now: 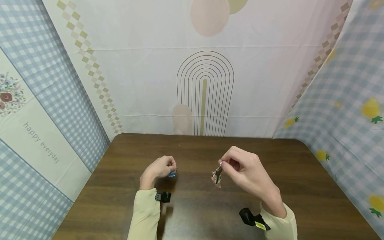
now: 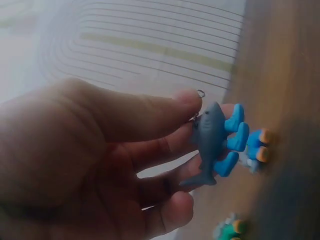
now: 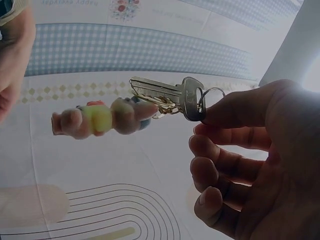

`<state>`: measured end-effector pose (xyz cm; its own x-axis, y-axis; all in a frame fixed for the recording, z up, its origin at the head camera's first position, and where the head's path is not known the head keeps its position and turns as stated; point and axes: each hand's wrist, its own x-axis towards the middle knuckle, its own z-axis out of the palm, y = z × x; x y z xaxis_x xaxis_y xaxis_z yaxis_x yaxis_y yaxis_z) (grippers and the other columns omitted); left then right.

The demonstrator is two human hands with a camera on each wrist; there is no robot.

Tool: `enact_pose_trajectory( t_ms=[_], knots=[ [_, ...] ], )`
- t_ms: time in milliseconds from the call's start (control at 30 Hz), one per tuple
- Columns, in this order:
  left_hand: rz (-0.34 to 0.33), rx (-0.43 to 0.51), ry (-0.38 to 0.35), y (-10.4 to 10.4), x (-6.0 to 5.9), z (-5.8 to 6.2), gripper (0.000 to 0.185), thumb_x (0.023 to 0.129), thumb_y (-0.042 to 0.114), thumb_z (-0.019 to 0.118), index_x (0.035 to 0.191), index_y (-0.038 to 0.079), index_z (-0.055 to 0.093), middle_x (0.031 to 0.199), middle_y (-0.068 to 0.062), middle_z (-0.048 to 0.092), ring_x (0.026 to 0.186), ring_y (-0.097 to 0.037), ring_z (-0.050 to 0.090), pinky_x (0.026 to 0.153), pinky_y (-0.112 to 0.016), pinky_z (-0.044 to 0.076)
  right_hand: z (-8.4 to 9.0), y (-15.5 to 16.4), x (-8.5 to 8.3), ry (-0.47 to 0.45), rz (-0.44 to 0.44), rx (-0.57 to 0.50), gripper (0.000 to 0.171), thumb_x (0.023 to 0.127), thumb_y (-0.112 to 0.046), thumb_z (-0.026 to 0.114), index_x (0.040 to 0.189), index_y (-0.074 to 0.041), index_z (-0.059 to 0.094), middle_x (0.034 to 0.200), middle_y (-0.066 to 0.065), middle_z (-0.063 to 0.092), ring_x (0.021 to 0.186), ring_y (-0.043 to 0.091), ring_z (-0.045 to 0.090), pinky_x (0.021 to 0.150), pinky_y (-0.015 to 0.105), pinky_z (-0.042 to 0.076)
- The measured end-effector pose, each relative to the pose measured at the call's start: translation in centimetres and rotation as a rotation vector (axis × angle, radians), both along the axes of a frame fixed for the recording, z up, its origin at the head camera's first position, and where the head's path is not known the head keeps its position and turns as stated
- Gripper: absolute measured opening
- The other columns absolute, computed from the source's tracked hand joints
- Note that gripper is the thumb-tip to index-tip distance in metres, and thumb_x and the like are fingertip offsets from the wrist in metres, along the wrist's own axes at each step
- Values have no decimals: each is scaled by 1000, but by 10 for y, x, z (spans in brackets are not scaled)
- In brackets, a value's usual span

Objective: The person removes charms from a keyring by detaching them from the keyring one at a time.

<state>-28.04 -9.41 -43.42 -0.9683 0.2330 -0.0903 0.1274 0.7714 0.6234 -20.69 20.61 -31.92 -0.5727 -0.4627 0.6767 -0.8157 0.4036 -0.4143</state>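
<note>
My left hand (image 1: 159,168) is held above the left half of the table. Between its thumb and index finger it pinches a shark charm (image 2: 210,135), grey with blue feet and a small metal ring at its top. Only a bit of blue shows below that hand in the head view. Further right, my right hand (image 1: 247,170) pinches a key (image 3: 192,100) by its head, next to a split ring (image 3: 215,91). A figure charm (image 3: 100,118) in yellow and pale pink hangs by a chain from the key.
In the left wrist view, a blue-and-orange figure (image 2: 258,145) and a green figure (image 2: 231,229) show against the brown table (image 1: 192,216); whether they hang or lie, I cannot tell. Patterned cloths (image 1: 144,83) enclose the table at the back and both sides.
</note>
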Motion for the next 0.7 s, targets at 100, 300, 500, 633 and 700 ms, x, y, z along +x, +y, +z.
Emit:
enact_pose_trajectory(
  t_ms=[100, 300, 500, 633, 700],
  knots=[
    [14, -45, -13, -1, -2, -7, 15, 95, 9, 58, 81, 12, 61, 73, 2, 60, 67, -13, 52, 65, -28, 42, 0, 0, 0, 1, -1, 2, 29, 82, 5, 65, 80, -24, 63, 76, -15, 55, 63, -1, 45, 54, 11, 35],
    [30, -110, -52, 0, -6, -17, 15, 95, 10, 58, 80, 12, 62, 75, 0, 59, 66, -16, 50, 61, -28, 39, 0, 0, -1, 9, 2, 0, 28, 82, 5, 66, 80, -23, 64, 76, -16, 55, 63, -1, 45, 54, 11, 35],
    [50, -151, -70, -1, -8, -20, 16, 94, 9, 57, 78, 12, 60, 74, -2, 56, 66, -17, 48, 61, -30, 38, 0, 0, -1, 12, 5, -1, 28, 82, 5, 66, 81, -23, 64, 76, -16, 55, 63, -1, 45, 54, 11, 36],
    [68, -158, -103, -1, -8, -19, 16, 95, 10, 54, 81, 13, 59, 76, -3, 55, 66, -17, 48, 60, -30, 37, -1, 0, -1, 12, 8, 0, 28, 82, 5, 66, 81, -23, 64, 76, -15, 55, 63, -1, 45, 54, 11, 35],
    [76, -156, -107, -1, -8, -19, 15, 96, 11, 54, 82, 13, 59, 77, -3, 56, 67, -18, 48, 60, -30, 38, 0, 0, -1, 13, 6, 2, 28, 82, 5, 66, 81, -23, 64, 76, -15, 55, 63, -1, 44, 54, 11, 35]
  ],
)
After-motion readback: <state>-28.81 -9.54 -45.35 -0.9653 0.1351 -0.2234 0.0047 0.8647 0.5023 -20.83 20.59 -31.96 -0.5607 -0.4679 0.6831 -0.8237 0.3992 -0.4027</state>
